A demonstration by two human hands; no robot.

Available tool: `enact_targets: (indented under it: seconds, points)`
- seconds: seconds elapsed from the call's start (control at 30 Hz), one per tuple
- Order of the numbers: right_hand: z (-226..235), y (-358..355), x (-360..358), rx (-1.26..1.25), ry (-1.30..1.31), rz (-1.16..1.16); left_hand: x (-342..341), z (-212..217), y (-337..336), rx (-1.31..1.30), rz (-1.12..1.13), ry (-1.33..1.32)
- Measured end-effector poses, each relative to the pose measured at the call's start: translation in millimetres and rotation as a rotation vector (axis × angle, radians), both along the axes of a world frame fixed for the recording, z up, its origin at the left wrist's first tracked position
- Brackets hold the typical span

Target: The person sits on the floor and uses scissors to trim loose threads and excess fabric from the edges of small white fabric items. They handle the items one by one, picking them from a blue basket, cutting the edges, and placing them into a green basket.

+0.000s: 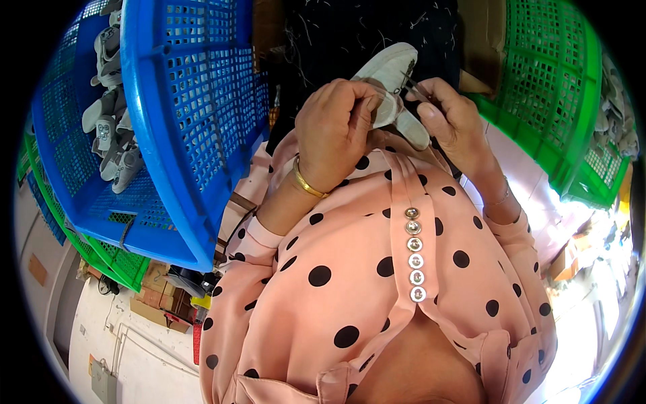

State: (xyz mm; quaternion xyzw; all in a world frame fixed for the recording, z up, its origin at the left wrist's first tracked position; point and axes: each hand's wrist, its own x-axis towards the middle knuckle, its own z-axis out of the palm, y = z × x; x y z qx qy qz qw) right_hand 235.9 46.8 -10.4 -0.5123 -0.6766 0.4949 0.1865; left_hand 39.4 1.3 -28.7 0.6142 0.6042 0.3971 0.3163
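A pair of small white shoes is what I see between my hands, close to my lap. One white shoe (pixel 385 62) points away from me, with dark marks or stitching on its side. Below it hangs a second white shoe (pixel 412 129), partly covered by the first. My left hand (pixel 336 124), a gold bangle on its wrist, is closed around the near end of the first shoe. My right hand (pixel 454 121) is closed at the shoe's right side. A thin greyish piece (pixel 417 91) shows at its fingertips, too small to name.
At the left stands a tall blue plastic crate (pixel 202 87) with several grey-white shoes (pixel 111 135) in it. A green crate (pixel 538 81) holding more shoes is at the right. Loose threads lie on the dark cloth (pixel 336 34) ahead. Cardboard boxes (pixel 161 299) sit lower left.
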Motion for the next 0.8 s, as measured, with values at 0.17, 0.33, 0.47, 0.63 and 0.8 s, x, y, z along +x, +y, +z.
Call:
enact_targets:
  seconds: [0.17, 0.33, 0.47, 0.63, 0.8]
  points:
    - [16, 13, 8, 0.385, -0.310, 0.284, -1, -5, -2, 0.076, -0.008, 0.102]
    - [35, 21, 9, 0.579, -0.478, 0.434, 2, -5, -2, 0.085, -0.023, 0.091]
    - [49, 27, 1, 0.609, -0.575, 0.529, 3, -6, -2, 0.103, -0.033, 0.091]
    - [52, 30, -3, 0.542, -0.640, 0.583, 2, -7, -1, 0.157, -0.061, 0.113]
    - [48, 27, -4, 0.485, -0.660, 0.552, 0, -9, -1, 0.112, -0.035, 0.050]
